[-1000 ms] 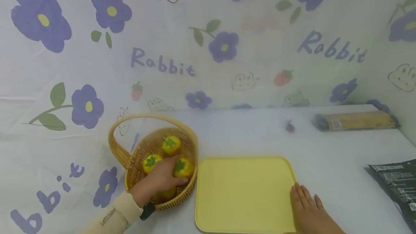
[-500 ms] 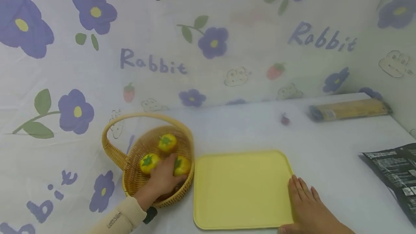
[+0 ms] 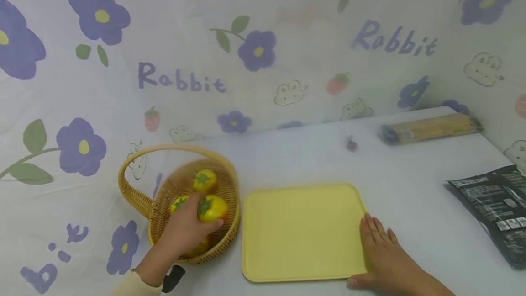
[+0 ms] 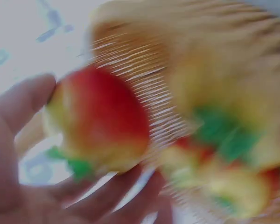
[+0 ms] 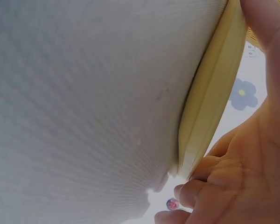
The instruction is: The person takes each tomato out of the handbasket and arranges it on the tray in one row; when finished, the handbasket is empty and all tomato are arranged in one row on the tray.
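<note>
Through the head camera I look forward and down, above the left hand (image 3: pixel 182 225) and right hand (image 3: pixel 386 257). My left-wrist view faces, very near, past the left hand into the basket (image 4: pixel 130 51); my right-wrist view looks low along the tray (image 5: pixel 210 98), which the head view shares.

Left hand (image 3: pixel 185 227): lower left of frame, reaching into basket (image 3: pixel 231 236); fingers and thumb around held fruit (image 3: pixel 214 209), yellow-orange, green leafy top.
Other fruits: upper fruit (image 3: pixel 204 182) in plain sight; left fruit (image 3: pixel 177 203) partly behind hand; lower fruit (image 3: pixel 201 248) mostly covered.
Basket: woven, tan, handle (image 3: pixel 139 202) arching over its upper left.
Tray (image 3: pixel 304 232): pale yellow, lower middle, just right of basket.
Right hand (image 3: pixel 388 255): lower right, fingers straight along tray's right edge, thumb by near corner.
Table (image 3: pixel 287 159): white.
Upper right: long tan package (image 3: pixel 435 128); small purple item (image 3: pixel 351 144) left of it, blurred.
Right edge: black printed bag (image 3: pixel 499 214).
Backdrop (image 3: pixel 312 44): white, purple flowers, "Rabbit" lettering.
</note>
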`<state>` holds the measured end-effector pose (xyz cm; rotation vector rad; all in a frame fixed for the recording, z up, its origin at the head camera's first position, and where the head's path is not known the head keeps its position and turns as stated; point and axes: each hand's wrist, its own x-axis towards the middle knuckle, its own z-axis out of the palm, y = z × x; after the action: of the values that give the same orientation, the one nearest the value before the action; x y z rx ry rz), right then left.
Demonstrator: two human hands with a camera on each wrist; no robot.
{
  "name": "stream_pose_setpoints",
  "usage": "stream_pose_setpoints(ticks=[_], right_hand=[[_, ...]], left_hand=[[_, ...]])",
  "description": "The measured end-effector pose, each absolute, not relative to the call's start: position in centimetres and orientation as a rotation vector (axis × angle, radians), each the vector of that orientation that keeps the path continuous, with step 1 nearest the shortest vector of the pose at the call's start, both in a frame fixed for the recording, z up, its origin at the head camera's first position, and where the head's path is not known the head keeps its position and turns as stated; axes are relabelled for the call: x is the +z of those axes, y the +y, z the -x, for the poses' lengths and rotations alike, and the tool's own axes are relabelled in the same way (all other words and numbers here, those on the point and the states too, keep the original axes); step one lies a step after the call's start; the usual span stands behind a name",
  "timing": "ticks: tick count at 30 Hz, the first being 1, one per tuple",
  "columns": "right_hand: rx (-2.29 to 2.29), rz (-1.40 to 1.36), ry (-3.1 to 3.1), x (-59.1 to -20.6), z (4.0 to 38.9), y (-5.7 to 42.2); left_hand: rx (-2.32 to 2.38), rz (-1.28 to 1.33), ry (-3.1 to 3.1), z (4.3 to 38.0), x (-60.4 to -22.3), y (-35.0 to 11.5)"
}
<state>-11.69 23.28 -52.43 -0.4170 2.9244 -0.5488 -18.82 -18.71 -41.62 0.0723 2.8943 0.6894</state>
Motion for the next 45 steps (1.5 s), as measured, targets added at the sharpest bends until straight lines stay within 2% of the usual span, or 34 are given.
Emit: stream_pose_setpoints(ticks=[4,8,13,19,28,37,45], right_hand=[[-0.613,0.420,2.917,-52.6,11.7,23.7],[-0.643,0.413,2.887,-52.8,11.7,24.3],[-0.663,0.404,2.881,-52.9,11.8,24.6],[-0.643,0.413,2.906,-52.6,11.9,24.6],[-0.628,0.381,2.858,-52.8,12.4,24.3],[-0.637,0.362,2.830,-53.0,12.6,24.4],[-0.623,0.358,2.855,-53.0,12.5,25.0]], left_hand=[[0.666,-0.093,2.817,17.4,-37.9,-16.8],[0.707,-0.249,2.723,16.6,-36.9,-13.4],[0.805,-0.469,2.620,17.8,-38.6,-8.6],[0.933,-0.562,2.634,20.3,-42.0,-3.9],[0.988,-0.599,2.760,22.8,-46.7,1.3],[1.019,-0.523,2.824,23.7,-48.9,4.7],[1.070,-0.562,2.814,24.6,-50.1,7.6]])
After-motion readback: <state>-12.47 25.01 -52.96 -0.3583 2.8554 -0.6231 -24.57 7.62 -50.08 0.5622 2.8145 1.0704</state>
